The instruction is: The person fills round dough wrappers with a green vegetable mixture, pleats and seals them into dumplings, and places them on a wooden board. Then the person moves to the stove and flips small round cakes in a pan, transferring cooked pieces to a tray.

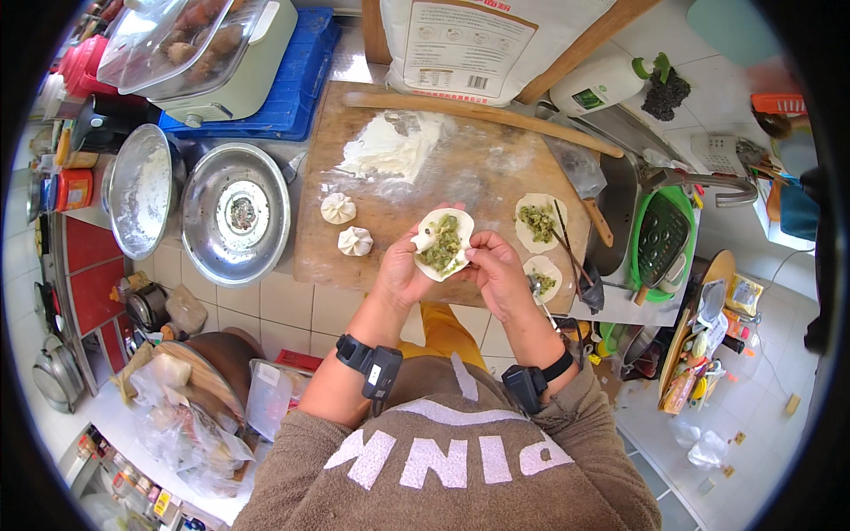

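Note:
A round dough wrapper with green chopped filling (pixel 441 244) is held up over the wooden board (pixel 465 156). My left hand (pixel 402 265) supports it from the left and beneath. My right hand (pixel 493 269) pinches its right edge between thumb and finger. Two pleated buns, one above (pixel 338 208) and one below (pixel 355 241), sit on the board to the left. On the right lie two more wrappers topped with filling, an upper one (pixel 532 222) and a lower one (pixel 543 277). Dark chopsticks (pixel 564 240) rest at the upper wrapper, and a spoon touches the lower one. White flour (pixel 395 146) is spread behind.
A long rolling pin (pixel 485 118) lies along the board's back, near a cleaver (pixel 578 169). Two metal bowls, one with bits of filling (pixel 236 214) and one floury (pixel 141 192), stand left. A flour sack (pixel 465 50) stands behind; the sink (pixel 612 206) is right.

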{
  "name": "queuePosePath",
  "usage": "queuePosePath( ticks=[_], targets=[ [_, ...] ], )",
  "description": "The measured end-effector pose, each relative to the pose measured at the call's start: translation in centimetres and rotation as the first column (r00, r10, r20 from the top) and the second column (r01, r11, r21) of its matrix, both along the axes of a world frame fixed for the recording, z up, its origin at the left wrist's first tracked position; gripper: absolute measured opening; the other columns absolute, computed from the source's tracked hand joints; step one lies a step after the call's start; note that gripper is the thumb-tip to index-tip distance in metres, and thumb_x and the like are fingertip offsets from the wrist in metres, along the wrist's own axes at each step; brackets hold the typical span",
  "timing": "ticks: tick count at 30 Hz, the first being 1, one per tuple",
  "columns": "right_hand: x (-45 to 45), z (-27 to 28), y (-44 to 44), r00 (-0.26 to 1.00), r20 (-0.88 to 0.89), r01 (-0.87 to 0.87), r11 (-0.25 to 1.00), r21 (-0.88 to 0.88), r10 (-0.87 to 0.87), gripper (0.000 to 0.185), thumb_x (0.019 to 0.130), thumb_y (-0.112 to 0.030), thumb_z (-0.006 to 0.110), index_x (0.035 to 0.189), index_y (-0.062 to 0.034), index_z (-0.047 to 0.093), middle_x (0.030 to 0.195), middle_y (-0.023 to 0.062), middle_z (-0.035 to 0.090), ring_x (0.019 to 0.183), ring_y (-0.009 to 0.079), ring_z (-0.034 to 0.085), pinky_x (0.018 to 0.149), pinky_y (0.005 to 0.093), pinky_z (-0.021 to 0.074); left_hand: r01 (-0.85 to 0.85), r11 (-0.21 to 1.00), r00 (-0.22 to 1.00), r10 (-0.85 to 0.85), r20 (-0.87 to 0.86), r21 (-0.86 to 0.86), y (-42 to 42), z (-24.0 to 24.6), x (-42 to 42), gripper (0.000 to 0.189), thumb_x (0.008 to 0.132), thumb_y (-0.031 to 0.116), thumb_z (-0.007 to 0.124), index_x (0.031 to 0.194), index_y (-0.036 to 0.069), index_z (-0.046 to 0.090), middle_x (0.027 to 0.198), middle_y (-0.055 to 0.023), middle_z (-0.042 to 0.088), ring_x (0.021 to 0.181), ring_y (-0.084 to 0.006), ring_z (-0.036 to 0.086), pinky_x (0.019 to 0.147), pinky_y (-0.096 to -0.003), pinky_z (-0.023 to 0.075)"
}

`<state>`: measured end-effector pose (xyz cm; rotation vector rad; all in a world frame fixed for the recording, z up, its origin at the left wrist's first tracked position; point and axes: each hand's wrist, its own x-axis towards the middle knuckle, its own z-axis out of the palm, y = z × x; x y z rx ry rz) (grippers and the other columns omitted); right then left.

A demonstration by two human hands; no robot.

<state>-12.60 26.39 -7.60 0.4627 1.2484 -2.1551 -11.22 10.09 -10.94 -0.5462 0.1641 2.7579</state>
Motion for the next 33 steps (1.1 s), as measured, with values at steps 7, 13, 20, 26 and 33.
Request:
queuePosePath(
  ticks=[7,13,20,26,33],
  targets=[
    [1.5,1.2,-1.6,1.000,0.013,0.027,0.996,0.088,-0.028,0.008,0.094,-0.002,0.058,0.102,-0.0023,0.058,0.100,0.0097,0.066,0.087,0.0187,0.068,0.077,0.0339,0.0609,0.050,0.975,0.998,-0.060,0.037,0.216,-2.4,-0.1,1.7,0.044,0.097,0.011,0.037,0.138,0.000,0.049,0.148,-0.0163,0.048,0.135,-0.0349,0.047,0.114,-0.0512,0.0397],
    [4.0,2.5,-2.7,0.968,-0.153,-0.146,0.941,0.304,0.200,0.015,0.094,0.003,0.055,0.108,0.0033,0.060,0.102,0.0104,0.066,0.090,0.0128,0.066,0.078,0.0288,0.0576,0.177,0.963,0.970,-0.206,0.130,0.203,-4.6,2.0,3.8,0.040,0.097,0.010,0.031,0.127,0.001,0.056,0.144,-0.0196,0.051,0.133,-0.0355,0.050,0.113,-0.0525,0.0405],
    [7.2,6.6,-3.6,0.657,-0.485,-0.084,0.695,0.714,0.577,0.031,0.084,0.004,0.064,0.114,-0.0001,0.062,0.103,0.0105,0.062,0.085,0.0186,0.062,0.075,0.0305,0.0511,0.241,0.968,0.898,-0.248,0.364,0.066,-6.8,6.2,5.3,0.040,0.103,0.015,0.028,0.129,0.001,0.055,0.139,-0.0183,0.056,0.128,-0.0340,0.055,0.109,-0.0510,0.0453],
    [8.7,8.0,-4.9,0.542,-0.587,0.073,0.662,0.746,0.602,0.020,0.084,0.002,0.066,0.104,0.0006,0.061,0.098,0.0124,0.061,0.082,0.0241,0.063,0.072,0.0323,0.0516,0.284,0.956,0.907,-0.291,0.304,0.069,-7.9,7.7,6.9,0.041,0.101,0.017,0.027,0.129,0.005,0.055,0.141,-0.0177,0.055,0.131,-0.0351,0.052,0.110,-0.0539,0.0423],
    [11.5,7.8,-5.9,0.906,-0.358,-0.025,0.872,0.489,0.227,0.018,0.092,-0.003,0.067,0.107,0.0001,0.057,0.090,0.0052,0.062,0.074,0.0109,0.060,0.067,0.0248,0.0512,0.273,0.958,0.934,-0.285,0.214,0.082,-8.3,7.7,9.3,0.035,0.101,0.018,0.030,0.119,0.010,0.058,0.134,-0.0157,0.060,0.127,-0.0355,0.055,0.105,-0.0604,0.0443]
  ],
)
